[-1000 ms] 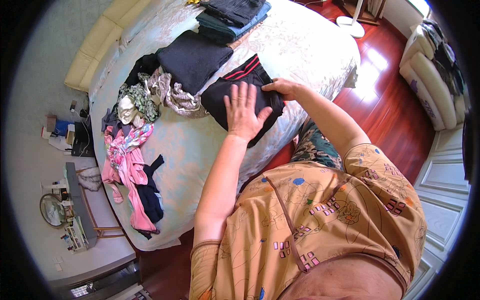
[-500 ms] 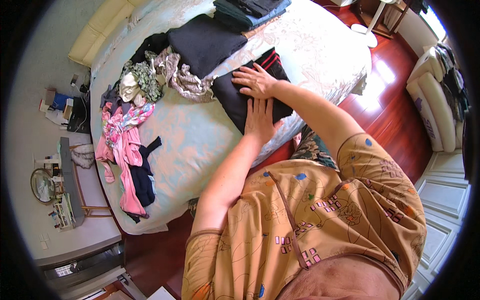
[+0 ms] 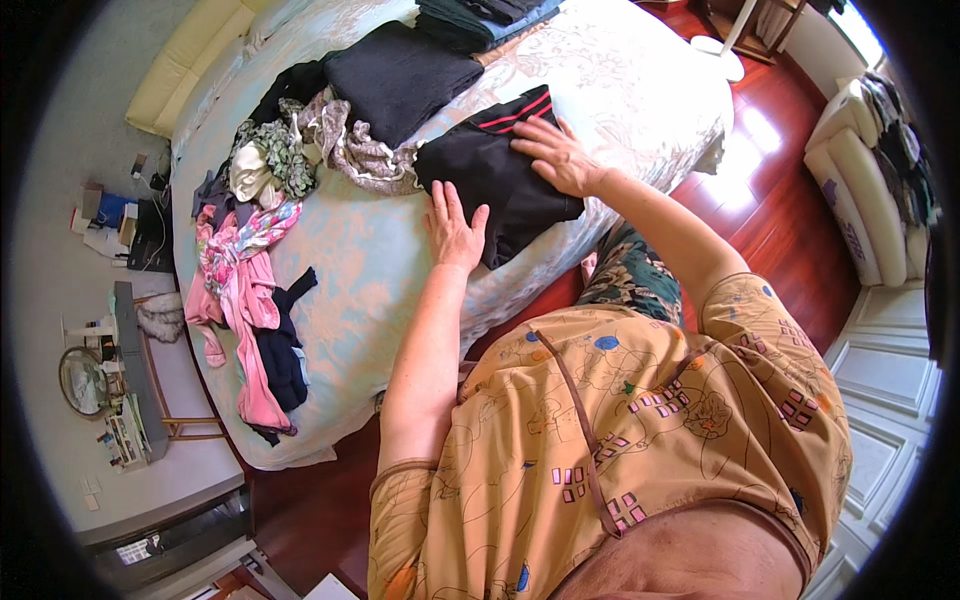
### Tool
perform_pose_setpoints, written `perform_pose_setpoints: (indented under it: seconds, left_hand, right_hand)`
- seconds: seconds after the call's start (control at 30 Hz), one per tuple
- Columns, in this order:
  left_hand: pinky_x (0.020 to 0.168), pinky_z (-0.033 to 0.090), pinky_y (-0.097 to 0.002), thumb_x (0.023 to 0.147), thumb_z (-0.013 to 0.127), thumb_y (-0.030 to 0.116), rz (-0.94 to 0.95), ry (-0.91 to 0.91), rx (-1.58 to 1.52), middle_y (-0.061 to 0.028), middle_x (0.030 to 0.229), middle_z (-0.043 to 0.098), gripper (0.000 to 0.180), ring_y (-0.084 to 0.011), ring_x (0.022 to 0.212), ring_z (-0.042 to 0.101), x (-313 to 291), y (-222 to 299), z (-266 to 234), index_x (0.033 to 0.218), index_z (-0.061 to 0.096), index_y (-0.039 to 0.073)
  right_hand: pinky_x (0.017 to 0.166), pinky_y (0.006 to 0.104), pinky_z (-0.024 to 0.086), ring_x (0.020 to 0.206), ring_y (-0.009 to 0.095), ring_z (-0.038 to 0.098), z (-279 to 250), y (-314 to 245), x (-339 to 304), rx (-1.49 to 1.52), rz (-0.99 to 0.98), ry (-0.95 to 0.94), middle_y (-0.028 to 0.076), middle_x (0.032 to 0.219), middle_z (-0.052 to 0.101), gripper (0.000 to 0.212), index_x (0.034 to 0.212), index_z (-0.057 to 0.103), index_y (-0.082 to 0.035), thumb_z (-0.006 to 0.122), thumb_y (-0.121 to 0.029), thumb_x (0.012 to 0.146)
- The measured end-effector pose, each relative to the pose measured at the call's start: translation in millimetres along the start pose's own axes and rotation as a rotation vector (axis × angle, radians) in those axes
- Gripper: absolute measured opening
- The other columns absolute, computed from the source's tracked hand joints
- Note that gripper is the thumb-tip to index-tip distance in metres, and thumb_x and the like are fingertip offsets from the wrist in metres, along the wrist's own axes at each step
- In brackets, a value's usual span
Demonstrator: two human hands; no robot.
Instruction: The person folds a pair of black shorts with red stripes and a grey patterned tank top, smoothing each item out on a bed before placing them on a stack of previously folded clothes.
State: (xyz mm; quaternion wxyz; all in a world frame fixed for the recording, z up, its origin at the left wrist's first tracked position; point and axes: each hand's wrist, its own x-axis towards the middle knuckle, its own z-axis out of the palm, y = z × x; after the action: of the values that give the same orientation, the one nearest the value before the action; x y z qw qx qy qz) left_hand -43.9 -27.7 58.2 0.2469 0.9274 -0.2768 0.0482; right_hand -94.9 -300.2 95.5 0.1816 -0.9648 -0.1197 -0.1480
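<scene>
A black garment with red stripes (image 3: 490, 165) lies folded at the near edge of the bed. My left hand (image 3: 455, 228) rests at its left side, fingers stretched out, the thumb apart. Across the garment's right side, near the red stripes, my right hand (image 3: 562, 160) lies with spread fingers. Neither hand grips the cloth. Just beyond is a flat dark folded garment (image 3: 400, 82), and a patterned ruffled cloth (image 3: 365, 155) touches the black garment's left edge.
Loose clothes, among them a pink garment (image 3: 262, 395) and a dark blue one (image 3: 285, 360), are heaped on the bed's left. A stack of folded trousers (image 3: 465, 30) stands at the far side. The bedspread (image 3: 380, 300) hangs over the edge; a cream armchair (image 3: 850, 190) stands right.
My hands have moved apart: the left toward the garment's left edge, the right further right. More of the garment and its red stripes now shows between them.
</scene>
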Motion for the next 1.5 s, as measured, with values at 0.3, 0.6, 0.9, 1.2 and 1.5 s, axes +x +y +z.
perform_pose_setpoints:
  seconds: [0.3,0.6,0.9,1.2,1.5]
  left_hand:
    - [0.101,0.045,-0.0362,0.089,0.073,0.024,-0.642,0.018,-1.354,-0.0108,0.132,0.057,0.060,-0.0234,0.117,0.057,-8.7,27.4,-8.4,0.136,0.046,0.000]
    - [0.094,0.047,-0.0352,0.075,0.080,0.006,-0.637,-0.104,-1.233,-0.0105,0.121,0.064,0.061,-0.0229,0.105,0.062,-20.4,35.7,12.1,0.129,0.054,-0.006]
    - [0.098,0.047,-0.0363,0.083,0.074,0.008,-0.665,-0.239,-1.340,-0.0107,0.127,0.062,0.055,-0.0240,0.111,0.061,-34.2,32.9,-13.8,0.132,0.053,-0.001]
    - [0.102,0.043,-0.0357,0.083,0.075,0.012,-0.577,-0.512,-1.318,-0.0091,0.130,0.060,0.060,-0.0218,0.117,0.057,-42.2,-1.9,-37.4,0.136,0.050,0.000]
    - [0.088,0.044,-0.0468,0.081,0.069,0.022,-0.190,0.371,0.194,-0.0152,0.106,0.059,0.036,-0.0353,0.105,0.055,-46.6,-57.8,-51.1,0.112,0.059,0.007]
  right_hand:
    - [0.097,0.0401,0.045,0.116,0.034,0.058,-27.1,-7.1,-7.6,0.796,0.896,-0.020,0.024,0.123,0.060,0.060,0.135,0.049,0.002,0.054,-0.044,0.096]
    - [0.067,0.0522,0.055,0.084,0.038,0.070,2.4,26.3,18.1,0.691,0.907,-0.200,0.023,0.094,0.069,0.059,0.104,0.063,0.014,0.059,-0.044,0.092]
    - [0.098,0.0462,0.051,0.115,0.026,0.062,-16.7,12.5,-1.8,1.519,0.974,-0.524,0.014,0.128,0.062,0.070,0.133,0.053,-0.001,0.072,-0.049,0.085]
    - [0.098,0.0581,0.046,0.114,0.035,0.061,10.9,-9.0,-20.3,1.821,0.973,-0.378,0.016,0.128,0.061,0.069,0.141,0.043,-0.008,0.075,-0.025,0.083]
    - [0.094,0.0502,0.052,0.105,0.032,0.065,23.6,-19.0,-40.8,1.895,0.887,-0.104,0.015,0.122,0.063,0.054,0.138,0.046,-0.009,0.065,-0.006,0.087]
